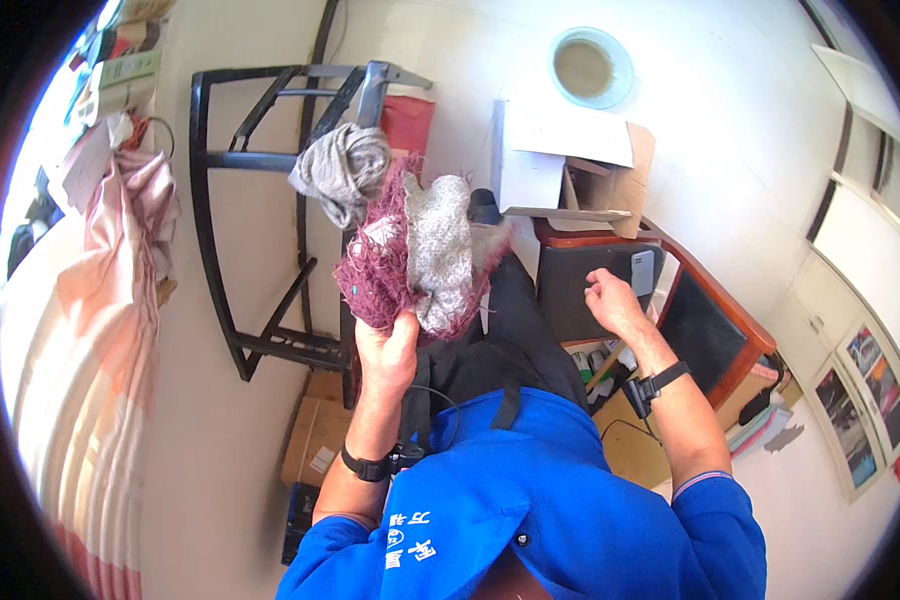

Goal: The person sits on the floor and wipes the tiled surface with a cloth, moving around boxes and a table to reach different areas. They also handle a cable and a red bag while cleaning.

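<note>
My left hand [387,352] grips the lower edge of a shaggy maroon textile piece [375,277], over which lies a speckled grey-white fabric part [440,247]. Just above it, a crumpled grey cloth [343,169] hangs at the black metal frame [251,160]. To the right, my right hand [611,300] is raised with bent fingers over a black-topped wooden chair or stool [581,277]. Near those fingers, a pale flat phone-like object [643,271] rests on the dark surface. Whether my right fingers pinch something small cannot be told.
An open cardboard box [622,187] stands beyond the dark seat. Farther off is a light-blue basin [624,67] with murky liquid. A red box [409,120] is behind the metal frame. A pink and white curtain [109,322] hangs at left, and cardboard boxes [319,435] lie below the frame.
</note>
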The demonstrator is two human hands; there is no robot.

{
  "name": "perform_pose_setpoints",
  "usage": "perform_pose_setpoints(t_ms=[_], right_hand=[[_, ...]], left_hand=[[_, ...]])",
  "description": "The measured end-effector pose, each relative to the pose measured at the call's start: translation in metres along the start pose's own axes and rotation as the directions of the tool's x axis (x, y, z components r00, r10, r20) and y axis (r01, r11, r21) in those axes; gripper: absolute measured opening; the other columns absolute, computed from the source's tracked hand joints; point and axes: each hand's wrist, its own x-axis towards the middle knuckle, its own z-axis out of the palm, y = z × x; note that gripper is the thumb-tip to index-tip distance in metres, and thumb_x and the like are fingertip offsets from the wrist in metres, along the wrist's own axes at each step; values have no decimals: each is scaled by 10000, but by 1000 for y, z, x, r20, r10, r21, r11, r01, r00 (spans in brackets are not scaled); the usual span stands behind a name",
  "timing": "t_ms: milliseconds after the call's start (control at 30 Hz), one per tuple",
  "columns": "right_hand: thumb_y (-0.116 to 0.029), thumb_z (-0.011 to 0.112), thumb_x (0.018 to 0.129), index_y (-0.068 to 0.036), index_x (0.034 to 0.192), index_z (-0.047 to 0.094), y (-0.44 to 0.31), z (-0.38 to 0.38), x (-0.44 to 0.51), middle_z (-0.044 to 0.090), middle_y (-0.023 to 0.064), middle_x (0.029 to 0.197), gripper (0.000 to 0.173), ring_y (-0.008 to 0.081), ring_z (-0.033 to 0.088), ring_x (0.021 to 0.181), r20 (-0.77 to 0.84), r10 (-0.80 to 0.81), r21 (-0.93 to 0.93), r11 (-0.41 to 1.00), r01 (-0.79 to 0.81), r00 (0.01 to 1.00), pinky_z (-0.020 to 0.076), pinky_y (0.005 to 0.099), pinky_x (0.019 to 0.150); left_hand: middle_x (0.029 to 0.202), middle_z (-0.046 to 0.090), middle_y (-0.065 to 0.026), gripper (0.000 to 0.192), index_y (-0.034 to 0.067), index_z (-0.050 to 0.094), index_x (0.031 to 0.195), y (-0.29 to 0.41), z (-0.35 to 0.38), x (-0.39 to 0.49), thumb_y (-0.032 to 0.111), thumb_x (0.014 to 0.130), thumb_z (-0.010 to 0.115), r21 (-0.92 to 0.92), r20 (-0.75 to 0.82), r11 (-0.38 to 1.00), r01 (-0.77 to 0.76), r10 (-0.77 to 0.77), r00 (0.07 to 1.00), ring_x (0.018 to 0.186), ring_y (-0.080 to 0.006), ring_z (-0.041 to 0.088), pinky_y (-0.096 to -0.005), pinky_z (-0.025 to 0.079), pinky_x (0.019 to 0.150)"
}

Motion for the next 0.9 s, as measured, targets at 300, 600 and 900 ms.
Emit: perform_pose_setpoints(t_ms=[300, 600, 900], right_hand=[[-186, 655, 969, -28, 1238, 626, 11, -45, -8, 747, 181, 1059, 313, 344, 725, 1014, -66, 186, 140, 974, -175, 980, 563, 434, 912], [-191, 650, 967, -34, 1218, 641, 12, -36, -39, 746, 196, 1089, 297, 345, 727, 1037, -105, 158, 254, 959, -127, 982, 562, 424, 920], [-200, 658, 966, -28, 1201, 651, 15, -27, -97, 751, 188, 1075, 291, 327, 731, 1026, -92, 220, 296, 937, -184, 971, 566, 420, 916]], left_hand=[[1163, 694, -43, 324, -10, 653, 1270, 43, 0, 14, -5, 955, 574, 108, 104, 994, 20, -32, 994, 1041, -141, 635, -313, 506, 928], [1178, 693, -50, 308, -8, 641, 1289, 70, 11, 18, -1, 987, 580, 47, 119, 999, -25, 19, 993, 1060, -143, 640, -313, 512, 935], [1098, 692, -35, 248, -1, 643, 1231, 108, 27, 23, 4, 999, 556, 85, 190, 996, -27, 10, 982, 933, -112, 643, -292, 548, 791]])
